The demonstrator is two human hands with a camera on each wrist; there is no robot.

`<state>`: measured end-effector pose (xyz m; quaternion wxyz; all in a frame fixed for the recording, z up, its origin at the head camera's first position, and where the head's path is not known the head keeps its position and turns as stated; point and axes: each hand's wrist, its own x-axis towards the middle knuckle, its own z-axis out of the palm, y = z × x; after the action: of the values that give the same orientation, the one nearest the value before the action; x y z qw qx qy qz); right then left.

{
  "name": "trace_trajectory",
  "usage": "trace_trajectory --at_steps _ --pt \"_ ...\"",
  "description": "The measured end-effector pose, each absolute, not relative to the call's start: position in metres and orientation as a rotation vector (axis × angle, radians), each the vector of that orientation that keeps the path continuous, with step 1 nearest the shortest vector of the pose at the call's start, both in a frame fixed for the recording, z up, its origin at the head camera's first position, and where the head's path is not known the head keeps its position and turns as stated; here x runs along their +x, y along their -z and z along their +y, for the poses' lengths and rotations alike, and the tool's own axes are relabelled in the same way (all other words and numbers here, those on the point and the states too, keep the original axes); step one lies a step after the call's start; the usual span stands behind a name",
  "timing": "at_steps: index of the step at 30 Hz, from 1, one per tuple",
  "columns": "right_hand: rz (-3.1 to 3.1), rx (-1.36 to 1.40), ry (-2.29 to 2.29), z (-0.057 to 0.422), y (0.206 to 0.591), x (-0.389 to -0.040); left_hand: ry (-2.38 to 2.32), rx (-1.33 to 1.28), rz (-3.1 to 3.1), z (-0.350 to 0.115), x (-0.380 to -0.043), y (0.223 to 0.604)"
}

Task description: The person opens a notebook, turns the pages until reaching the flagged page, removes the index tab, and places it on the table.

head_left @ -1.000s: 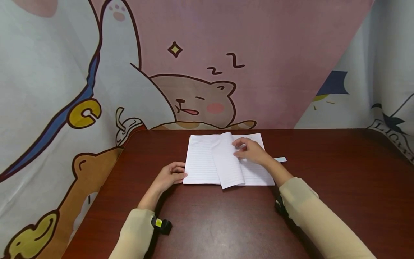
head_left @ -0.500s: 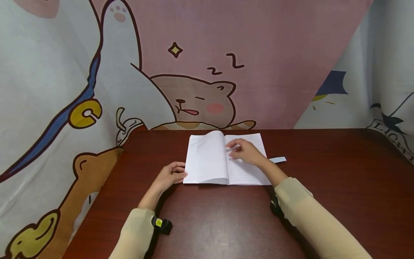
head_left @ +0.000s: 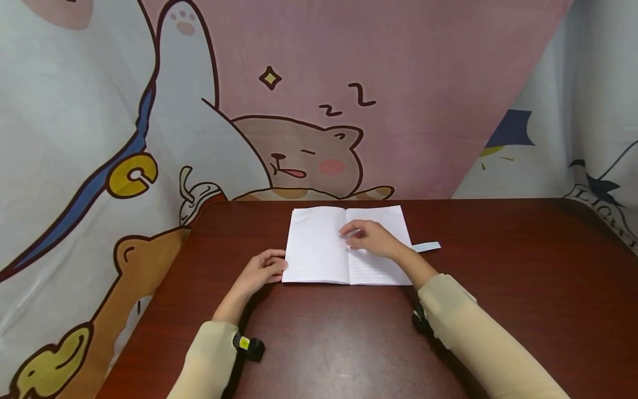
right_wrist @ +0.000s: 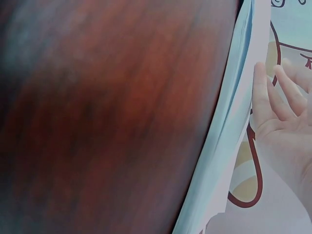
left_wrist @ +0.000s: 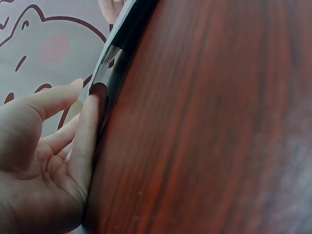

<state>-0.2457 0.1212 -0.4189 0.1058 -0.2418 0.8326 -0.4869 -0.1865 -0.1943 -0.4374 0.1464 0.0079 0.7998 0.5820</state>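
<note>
An open notebook with lined white pages lies flat near the far edge of the table. At its left edge, my left hand grips the border, thumb over it and fingers low by the tabletop. The left wrist view shows that thumb close to the edge; what is under the notebook stays hidden. My right hand is over the middle fold, its fingers loosely extended with no page between them. Up close, the right fingers are spread beside the paper.
A pale blue strip sticks out from the notebook's right side. The dark red-brown table runs under both arms. Behind it hangs a cartoon-printed curtain. A small black device is strapped at the left wrist.
The page that was lifted over the middle has turned leftward and now lies flat on the left side. My right hand has shifted left, free of the page. The left hand has stayed put.
</note>
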Motion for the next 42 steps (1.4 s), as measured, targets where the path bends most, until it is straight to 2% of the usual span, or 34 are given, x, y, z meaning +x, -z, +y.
trace_trajectory --at_steps 23,42 --pt "2.395 -0.657 1.503 0.123 0.404 -0.248 -1.650 0.053 2.343 -0.193 -0.186 0.439" --pt "2.467 -0.715 1.532 0.136 0.394 -0.251 -1.645 0.016 2.367 -0.191 -0.186 0.440"
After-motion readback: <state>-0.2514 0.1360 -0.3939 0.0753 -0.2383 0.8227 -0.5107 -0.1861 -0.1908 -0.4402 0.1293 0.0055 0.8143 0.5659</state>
